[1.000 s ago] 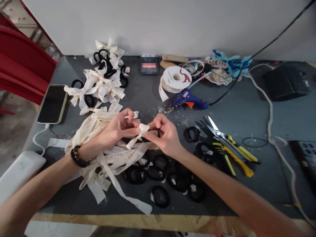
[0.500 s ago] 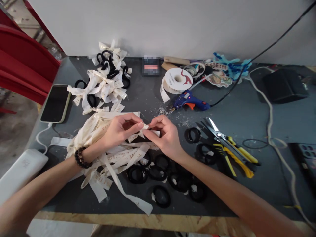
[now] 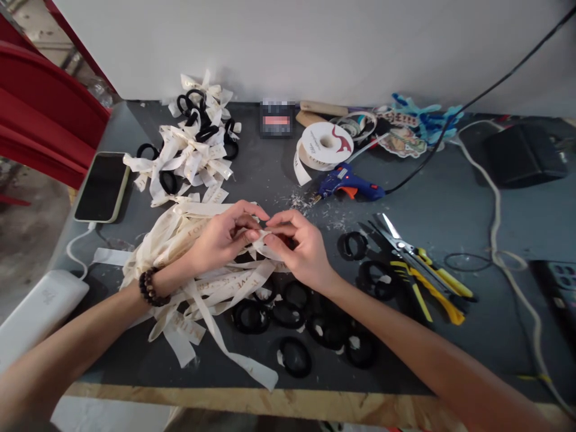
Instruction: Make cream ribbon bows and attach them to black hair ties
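Between my two hands is a cream ribbon (image 3: 260, 238), pinched at its middle by the fingertips. My left hand (image 3: 227, 236) closes thumb and fingers on its left side. My right hand (image 3: 302, 245) grips the same ribbon from the right, with part of it hidden under the fingers. Beneath and left of the hands lies a heap of printed cream ribbon strips (image 3: 157, 240). Several black hair ties (image 3: 294, 357), some with white patches, lie in front of my right hand. Farther back, finished-looking ribbon bows with black hair ties (image 3: 193, 150) form a pile.
A blue glue gun (image 3: 351, 183) lies beyond my hands, beside a ribbon spool (image 3: 326, 144). Scissors (image 3: 409, 246) with yellow handles are at right. A phone (image 3: 102, 187) and white power bank (image 3: 42, 312) sit left. A black cord (image 3: 495, 81) crosses the right side.
My fingers have shifted slightly on the ribbon, and the hands have drawn closer together, fingertips almost meeting. Things on the table stay in place.
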`<state>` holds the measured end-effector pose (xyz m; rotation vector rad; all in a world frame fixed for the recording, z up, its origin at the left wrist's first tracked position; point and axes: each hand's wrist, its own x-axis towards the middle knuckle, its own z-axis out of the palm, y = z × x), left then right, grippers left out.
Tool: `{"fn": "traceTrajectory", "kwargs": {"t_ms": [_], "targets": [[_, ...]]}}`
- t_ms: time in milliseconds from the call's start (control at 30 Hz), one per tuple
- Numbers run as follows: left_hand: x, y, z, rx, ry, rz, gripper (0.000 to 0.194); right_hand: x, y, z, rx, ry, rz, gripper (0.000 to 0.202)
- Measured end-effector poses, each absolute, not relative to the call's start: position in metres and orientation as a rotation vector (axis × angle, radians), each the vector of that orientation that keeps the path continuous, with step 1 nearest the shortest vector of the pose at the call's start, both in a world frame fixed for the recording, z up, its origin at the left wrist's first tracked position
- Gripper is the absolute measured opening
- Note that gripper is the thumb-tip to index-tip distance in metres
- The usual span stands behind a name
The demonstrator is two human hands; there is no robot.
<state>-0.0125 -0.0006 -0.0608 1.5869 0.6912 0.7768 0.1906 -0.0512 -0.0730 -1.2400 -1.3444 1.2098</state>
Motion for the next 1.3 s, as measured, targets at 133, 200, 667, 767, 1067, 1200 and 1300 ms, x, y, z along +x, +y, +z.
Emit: {"fn": "traceTrajectory", "kwargs": {"t_ms": [133,200,667,767,1067,1200,1300], "targets": [[-0.014,0.002,-0.065,1.453,0.603,0.736,0.034,0.191,-0.052,-0.074,-1.189,-1.259,1.287,0.029],[-0.015,0.003,-0.065,1.407,0.627,0.750,0.039,0.191,-0.052,-0.076,-1.197,-1.212,1.230,0.030],[-0.010,-0.001,-0.054,1.342,0.856,0.867,0.054,0.191,-0.051,-0.085,-1.140,-1.057,1.056,0.039],[-0.010,-0.002,-0.052,1.367,0.855,0.842,0.056,0.193,-0.053,-0.081,-1.132,-1.157,1.058,0.044],[-0.011,0.001,-0.054,1.374,0.818,0.869,0.046,0.189,-0.054,-0.072,-1.246,-1.293,1.060,0.025],[-0.011,0.002,-0.059,1.364,0.773,0.857,0.032,0.190,-0.055,-0.073,-1.217,-1.362,1.046,0.014],[-0.010,0.000,-0.058,1.420,0.772,0.809,0.029,0.191,-0.055,-0.072,-1.232,-1.332,1.039,0.012]]}}
